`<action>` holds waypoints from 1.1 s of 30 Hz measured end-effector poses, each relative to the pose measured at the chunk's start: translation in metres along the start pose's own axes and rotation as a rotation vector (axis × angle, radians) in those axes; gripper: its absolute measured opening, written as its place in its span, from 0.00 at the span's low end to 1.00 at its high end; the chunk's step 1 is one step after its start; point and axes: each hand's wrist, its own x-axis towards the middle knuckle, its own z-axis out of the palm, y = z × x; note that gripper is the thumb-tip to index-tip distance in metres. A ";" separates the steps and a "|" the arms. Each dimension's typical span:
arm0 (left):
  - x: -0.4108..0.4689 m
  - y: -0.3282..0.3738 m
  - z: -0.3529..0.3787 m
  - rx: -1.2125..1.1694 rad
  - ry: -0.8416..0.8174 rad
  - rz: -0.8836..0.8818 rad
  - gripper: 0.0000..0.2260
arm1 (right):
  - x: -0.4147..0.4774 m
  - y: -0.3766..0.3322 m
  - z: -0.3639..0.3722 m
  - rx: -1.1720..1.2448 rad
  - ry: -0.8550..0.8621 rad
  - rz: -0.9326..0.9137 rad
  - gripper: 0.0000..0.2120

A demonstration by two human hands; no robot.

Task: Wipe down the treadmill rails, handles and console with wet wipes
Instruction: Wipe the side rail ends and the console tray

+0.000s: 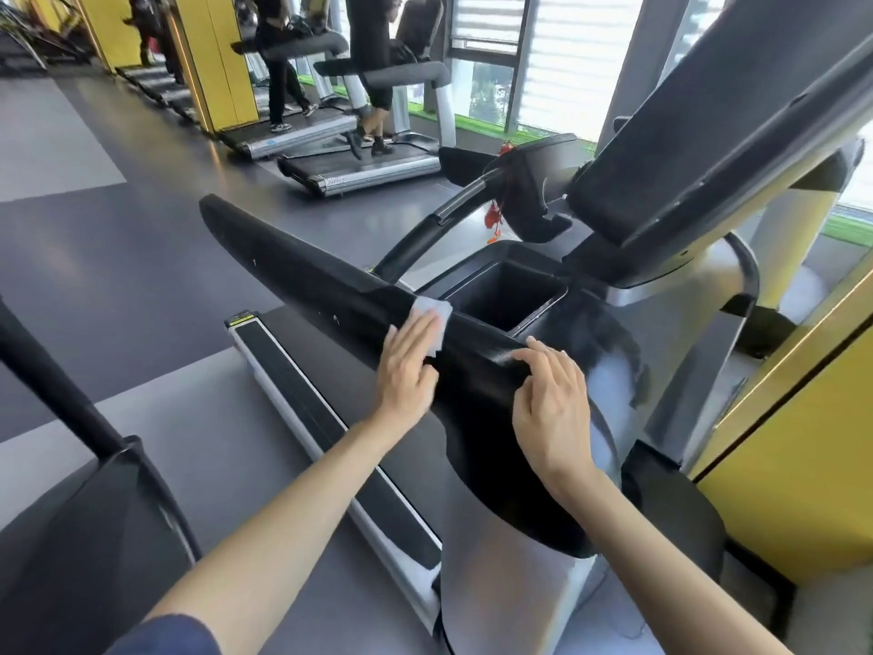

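Note:
A long black treadmill rail [302, 271] runs from the upper left down to the middle of the view. My left hand [406, 366] lies flat on it and presses a white wet wipe [433, 319] against the rail with straight fingers. Beside it, my right hand [550, 394] rests on the rail's rounded edge with fingers bent over it, holding nothing else. A square black cup well [505, 300] sits just beyond both hands. The tilted black console [718, 148] rises at the upper right, and a curved black handle [449, 215] shows behind the rail.
The treadmill's deck edge strip [302, 408] runs below the rail. Another black rail [56, 385] crosses the left side. People walk on treadmills [359, 172] at the back. A yellow wall [803, 465] stands at the right, and windows at the far side.

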 end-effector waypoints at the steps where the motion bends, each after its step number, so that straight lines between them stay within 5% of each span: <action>1: -0.011 0.012 0.008 -0.010 -0.001 0.049 0.29 | 0.000 0.000 -0.003 0.035 0.008 0.021 0.19; 9: -0.070 0.095 0.053 0.080 -0.169 0.425 0.21 | -0.021 0.029 -0.030 0.106 0.085 0.355 0.12; 21: -0.131 0.108 0.098 0.539 -0.316 0.910 0.21 | -0.100 0.086 -0.074 0.288 -0.203 0.684 0.09; 33: -0.173 0.109 0.103 0.542 -0.631 1.010 0.22 | -0.155 0.116 -0.060 0.165 -0.515 0.996 0.06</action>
